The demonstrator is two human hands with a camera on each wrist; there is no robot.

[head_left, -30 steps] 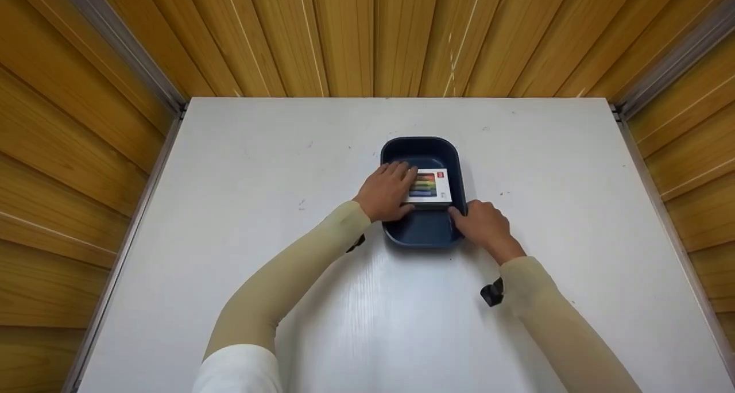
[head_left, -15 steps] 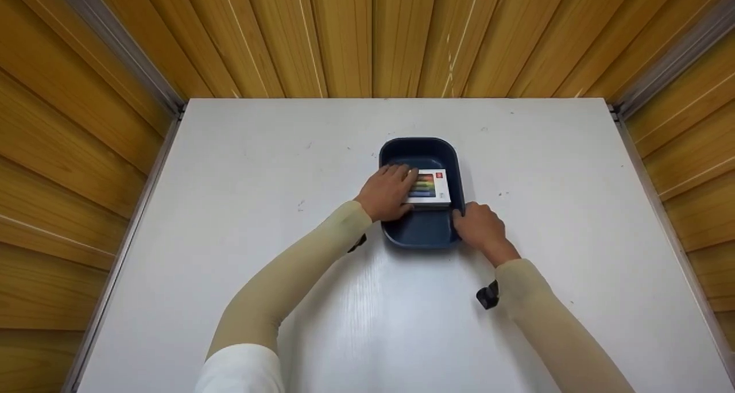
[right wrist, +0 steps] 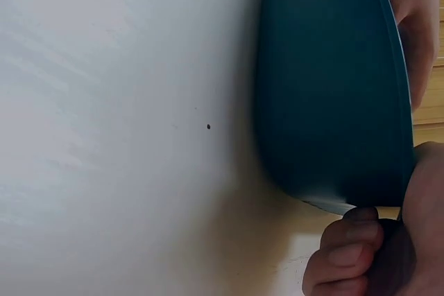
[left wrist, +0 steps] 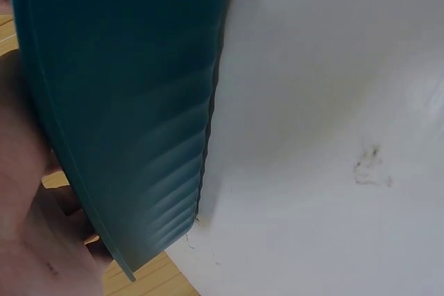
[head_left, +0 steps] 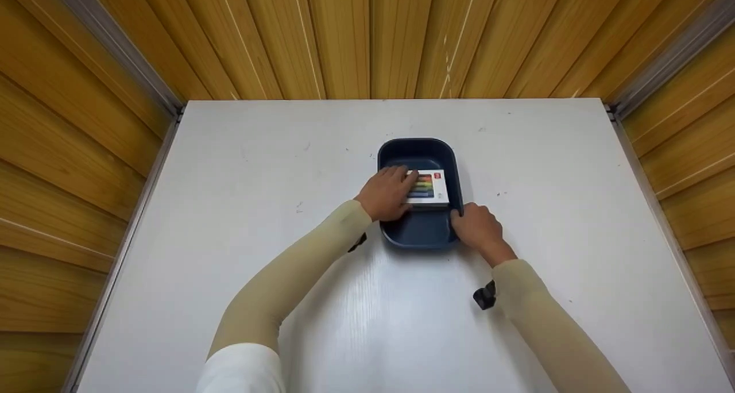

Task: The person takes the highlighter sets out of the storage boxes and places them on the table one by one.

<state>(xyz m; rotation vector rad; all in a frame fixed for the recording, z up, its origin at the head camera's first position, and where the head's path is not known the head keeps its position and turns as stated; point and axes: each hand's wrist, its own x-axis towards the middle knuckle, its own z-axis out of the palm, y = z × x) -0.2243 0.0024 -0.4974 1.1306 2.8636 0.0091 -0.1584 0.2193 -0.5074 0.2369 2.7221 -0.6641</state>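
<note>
A dark blue rectangular bin [head_left: 419,231] with rounded corners stands on the white table. Inside it lies a white box of crayons [head_left: 440,190], its window showing coloured sticks. My left hand [head_left: 386,194] reaches over the bin's left rim and holds the box's left end, fingers at the far side and thumb at the near side. At the right rim, toward the near corner, my right hand [head_left: 478,229] grips the bin, thumb inside and fingers outside. Both wrist views show the bin's outer wall [left wrist: 125,116]; the box is hidden there.
The white table [head_left: 258,169] carries small dark marks. Wood-look panels [head_left: 344,42] enclose it at the back and both sides. A black wrist device [head_left: 485,296] hangs under the right forearm.
The right thumb and fingers have settled slightly on the bin's rim. The left hand keeps its place on the box; the whole view has shifted a little.
</note>
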